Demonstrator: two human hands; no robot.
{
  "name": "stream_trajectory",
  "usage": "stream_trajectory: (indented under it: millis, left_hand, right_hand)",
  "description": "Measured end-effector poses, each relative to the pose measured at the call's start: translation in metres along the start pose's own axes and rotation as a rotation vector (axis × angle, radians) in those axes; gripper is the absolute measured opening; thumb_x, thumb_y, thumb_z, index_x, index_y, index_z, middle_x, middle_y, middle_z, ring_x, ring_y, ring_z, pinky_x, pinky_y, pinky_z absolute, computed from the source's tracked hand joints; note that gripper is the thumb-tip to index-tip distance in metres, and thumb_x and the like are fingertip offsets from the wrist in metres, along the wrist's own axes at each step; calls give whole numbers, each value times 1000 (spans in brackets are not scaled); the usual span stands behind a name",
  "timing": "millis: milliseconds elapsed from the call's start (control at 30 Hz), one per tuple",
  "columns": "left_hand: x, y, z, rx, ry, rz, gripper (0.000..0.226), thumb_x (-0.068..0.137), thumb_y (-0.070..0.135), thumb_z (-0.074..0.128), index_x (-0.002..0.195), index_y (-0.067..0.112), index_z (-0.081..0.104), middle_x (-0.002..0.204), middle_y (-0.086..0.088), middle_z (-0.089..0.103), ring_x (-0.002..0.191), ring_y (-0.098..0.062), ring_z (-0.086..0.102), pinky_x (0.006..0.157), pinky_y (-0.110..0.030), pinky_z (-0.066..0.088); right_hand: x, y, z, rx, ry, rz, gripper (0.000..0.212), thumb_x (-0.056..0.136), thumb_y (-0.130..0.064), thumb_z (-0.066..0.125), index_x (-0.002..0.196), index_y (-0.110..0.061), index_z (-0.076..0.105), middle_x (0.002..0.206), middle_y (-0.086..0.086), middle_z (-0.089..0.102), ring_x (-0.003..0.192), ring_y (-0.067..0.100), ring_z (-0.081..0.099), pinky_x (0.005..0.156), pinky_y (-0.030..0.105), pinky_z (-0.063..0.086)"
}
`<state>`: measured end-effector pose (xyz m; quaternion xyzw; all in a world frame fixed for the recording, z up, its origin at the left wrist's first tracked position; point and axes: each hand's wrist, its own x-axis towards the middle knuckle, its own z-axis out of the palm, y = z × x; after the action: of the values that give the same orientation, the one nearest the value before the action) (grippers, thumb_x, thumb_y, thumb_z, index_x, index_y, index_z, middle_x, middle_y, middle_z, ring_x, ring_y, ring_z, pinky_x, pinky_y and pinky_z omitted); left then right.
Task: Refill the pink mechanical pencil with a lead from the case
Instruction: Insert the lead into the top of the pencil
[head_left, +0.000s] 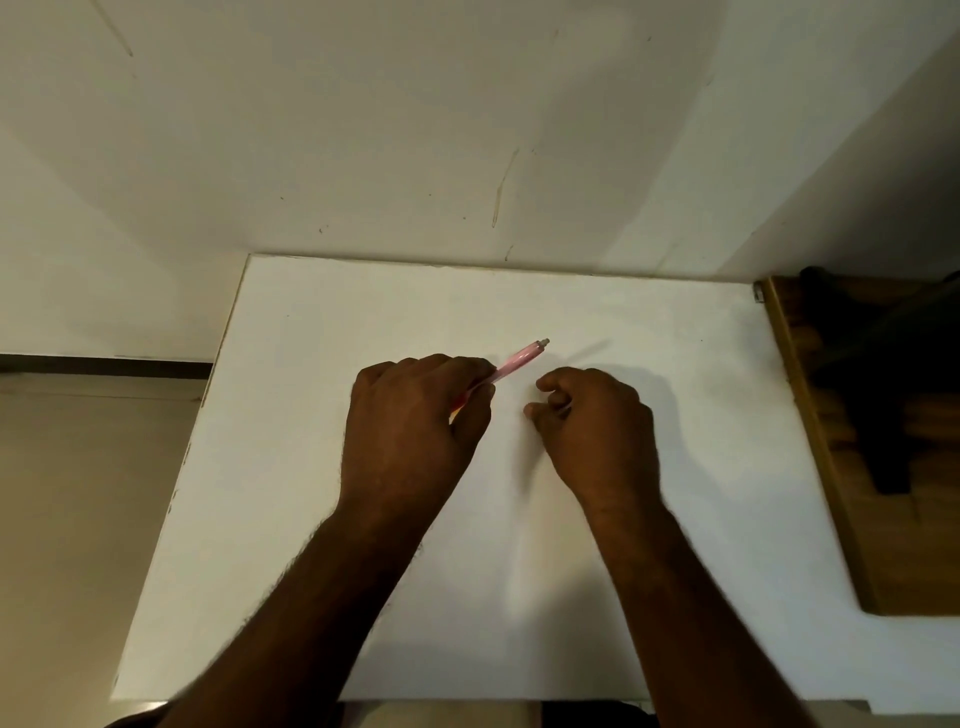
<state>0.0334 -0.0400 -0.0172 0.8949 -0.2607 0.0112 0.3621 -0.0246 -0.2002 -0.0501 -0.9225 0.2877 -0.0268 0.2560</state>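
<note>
While the left hand (415, 415) grips the pink pencil (519, 359), a wooden unit (852, 467) (right) borders the table (675, 571).

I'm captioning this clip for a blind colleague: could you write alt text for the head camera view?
Seen from above, the left hand holds a pink mechanical pencil over a white table, its capped end pointing up and away to the right. The right hand is curled closed beside it, not touching the pencil; what it pinches, if anything, cannot be seen.

Head cam looks down, close over white table (675, 467) by wall (363, 130).
</note>
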Motion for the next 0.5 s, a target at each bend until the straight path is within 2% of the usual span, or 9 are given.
stream_trajectory:
  millis: [133, 200, 233, 300, 367, 400, 500]
  left_hand:
    - [-1, -1, -1, -16, 6, 2, 18, 92, 27, 63, 102, 20, 77, 80, 6, 75, 71, -22, 68, 74, -48, 52]
    - [-1, -2, -1, -29, 4, -10, 18, 92, 28, 63, 101, 21, 77, 80, 7, 75, 71, -21, 68, 73, -48, 53]
    - [-1, -2, -2, -39, 6, -18, 18, 92, 28, 63, 101, 21, 77, 80, 7, 75, 71, -21, 68, 73, -47, 53]
    - [-1, -3, -2, -46, 17, -23, 18, 91, 28, 63, 100, 22, 77, 79, 7, 75, 72, -21, 69, 72, -47, 52]
    - [0, -3, -3, -52, 22, -28, 18, 92, 28, 62, 100, 22, 77, 79, 7, 75, 73, -20, 69, 72, -47, 52]
    - [0, -3, -3, -56, 21, -32, 18, 92, 29, 62, 100, 23, 77, 79, 8, 75, 73, -19, 69, 73, -46, 53]
    - [1, -3, -2, -54, 14, -33, 19, 92, 29, 60, 100, 24, 77, 79, 7, 74, 73, -20, 68, 71, -46, 53]
  right_hand:
    - [1, -2, 5, -91, 16, -28, 20, 94, -26, 65, 111, -24, 75, 109, 0, 75, 102, 24, 69, 86, 30, 49]
    - [2, -2, 4, 3, 37, -19, 18, 93, -22, 67, 108, -21, 78, 105, 0, 77, 99, 22, 71, 88, 30, 51]
    - [3, -2, 2, 142, 54, 8, 18, 92, -19, 69, 106, -20, 79, 102, 0, 79, 96, 20, 72, 91, 31, 54]
    - [8, -3, -4, 597, 74, 102, 16, 91, -12, 70, 102, -17, 82, 91, -1, 80, 84, 14, 73, 88, 39, 60]
    - [10, -7, -14, 1045, 62, 163, 16, 92, -5, 69, 100, -14, 81, 83, -1, 78, 75, 13, 72, 77, 33, 62]
    - [10, -7, -18, 1197, 45, 169, 16, 93, -4, 69, 99, -13, 80, 84, 0, 78, 76, 14, 72, 76, 30, 61]
    - [9, -8, -26, 1369, 6, 164, 14, 94, -6, 69, 103, -11, 77, 89, 3, 79, 84, 20, 77, 79, 28, 60]
